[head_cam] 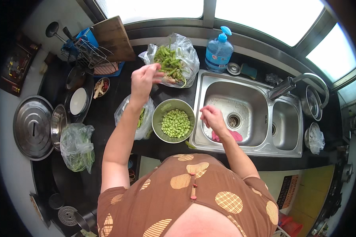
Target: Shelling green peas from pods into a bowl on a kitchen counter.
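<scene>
My left hand (144, 83) is raised at the near left side of a clear plastic bag (191, 59) filled with green bean pods (170, 59). Its fingers are blurred and apart, with nothing visible in them. Over the left rim of the sink hovers my right hand (213, 118), fingers curled; whether they pinch anything small is hidden. Between my arms stands a round metal pot (156, 130) with shelled green beans (175, 123) inside. A second plastic bag (148, 118) with pods is partly covered by my left forearm. One loose pod (190, 144) lies by the sink's front left corner.
Right of the pot is a steel double sink (237, 84) with a pink cloth (234, 136) and a faucet (284, 87). A blue pump bottle (219, 53) stands behind it. Leftward are a bag of greens (77, 148), a steel lid (32, 127) and a cutting board (114, 37).
</scene>
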`<state>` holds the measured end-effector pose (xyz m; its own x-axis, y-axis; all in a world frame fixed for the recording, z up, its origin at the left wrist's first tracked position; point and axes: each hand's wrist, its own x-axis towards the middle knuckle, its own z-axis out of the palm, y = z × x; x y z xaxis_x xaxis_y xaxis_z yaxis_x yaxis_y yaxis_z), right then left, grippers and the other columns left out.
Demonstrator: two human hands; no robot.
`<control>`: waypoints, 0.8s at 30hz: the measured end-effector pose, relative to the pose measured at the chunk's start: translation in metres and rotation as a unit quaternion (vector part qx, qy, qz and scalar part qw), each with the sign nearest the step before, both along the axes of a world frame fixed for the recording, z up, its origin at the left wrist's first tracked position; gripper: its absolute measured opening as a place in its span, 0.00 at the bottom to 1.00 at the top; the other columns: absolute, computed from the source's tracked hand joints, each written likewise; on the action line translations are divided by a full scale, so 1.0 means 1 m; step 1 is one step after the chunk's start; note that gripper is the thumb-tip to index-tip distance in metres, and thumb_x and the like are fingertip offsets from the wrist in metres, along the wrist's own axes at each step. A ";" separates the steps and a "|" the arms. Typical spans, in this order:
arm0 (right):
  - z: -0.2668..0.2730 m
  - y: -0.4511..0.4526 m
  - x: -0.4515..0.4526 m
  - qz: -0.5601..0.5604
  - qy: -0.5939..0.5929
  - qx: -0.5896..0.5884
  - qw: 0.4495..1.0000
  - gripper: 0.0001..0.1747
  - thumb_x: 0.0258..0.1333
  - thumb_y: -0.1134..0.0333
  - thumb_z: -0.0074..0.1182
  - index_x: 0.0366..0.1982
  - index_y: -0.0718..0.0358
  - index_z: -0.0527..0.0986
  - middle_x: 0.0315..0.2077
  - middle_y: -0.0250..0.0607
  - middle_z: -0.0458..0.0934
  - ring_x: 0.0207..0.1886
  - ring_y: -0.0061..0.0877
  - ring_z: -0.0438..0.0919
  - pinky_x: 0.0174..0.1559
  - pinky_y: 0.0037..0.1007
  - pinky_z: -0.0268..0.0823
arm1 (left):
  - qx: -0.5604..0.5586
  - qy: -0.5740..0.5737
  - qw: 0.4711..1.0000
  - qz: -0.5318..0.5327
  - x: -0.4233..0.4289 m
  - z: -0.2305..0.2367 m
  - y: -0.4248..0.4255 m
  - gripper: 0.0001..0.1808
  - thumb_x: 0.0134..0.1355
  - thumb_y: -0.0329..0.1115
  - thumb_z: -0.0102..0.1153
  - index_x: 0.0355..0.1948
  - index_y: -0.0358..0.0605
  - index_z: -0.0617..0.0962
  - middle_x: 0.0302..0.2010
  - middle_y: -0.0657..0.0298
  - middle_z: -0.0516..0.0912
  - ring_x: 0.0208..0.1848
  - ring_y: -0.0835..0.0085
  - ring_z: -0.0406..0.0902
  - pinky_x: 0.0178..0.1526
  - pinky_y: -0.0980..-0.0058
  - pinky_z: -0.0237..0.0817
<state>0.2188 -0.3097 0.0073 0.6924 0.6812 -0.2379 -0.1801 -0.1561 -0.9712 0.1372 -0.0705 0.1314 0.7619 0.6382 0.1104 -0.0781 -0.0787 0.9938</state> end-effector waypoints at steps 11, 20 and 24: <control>-0.056 -0.043 -0.065 0.282 -0.445 -0.171 0.832 0.12 0.50 0.62 0.50 0.28 0.65 0.73 0.25 0.51 0.76 0.28 0.47 0.77 0.33 0.44 0.69 | -0.039 0.026 0.995 0.088 -0.106 -0.042 -0.024 0.14 0.62 0.33 0.43 0.35 0.32 0.76 0.31 0.56 0.81 0.27 0.72 0.80 0.27 0.79 0.72; 0.021 -0.014 -0.005 -0.081 -0.418 -0.065 0.903 0.10 0.50 0.66 0.50 0.21 0.66 0.70 0.19 0.52 0.71 0.25 0.45 0.73 0.28 0.41 0.63 | -0.066 0.084 0.955 0.278 -0.199 -0.076 -0.016 0.13 0.61 0.34 0.46 0.33 0.32 0.77 0.28 0.58 0.80 0.23 0.74 0.78 0.20 0.81 0.67; 0.083 0.058 0.019 -0.083 -0.489 0.005 0.868 0.12 0.51 0.64 0.53 0.23 0.66 0.70 0.21 0.49 0.72 0.24 0.44 0.73 0.28 0.40 0.64 | -0.006 0.131 0.939 0.317 -0.204 -0.085 0.000 0.14 0.59 0.36 0.50 0.34 0.32 0.78 0.29 0.56 0.81 0.25 0.72 0.78 0.23 0.78 0.67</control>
<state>0.2375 -0.2517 0.0902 0.6480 0.5519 0.5249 0.7130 -0.1974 -0.6728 -0.0667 -0.0708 0.0468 0.2293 0.9726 -0.0383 0.2291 -0.0157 0.9733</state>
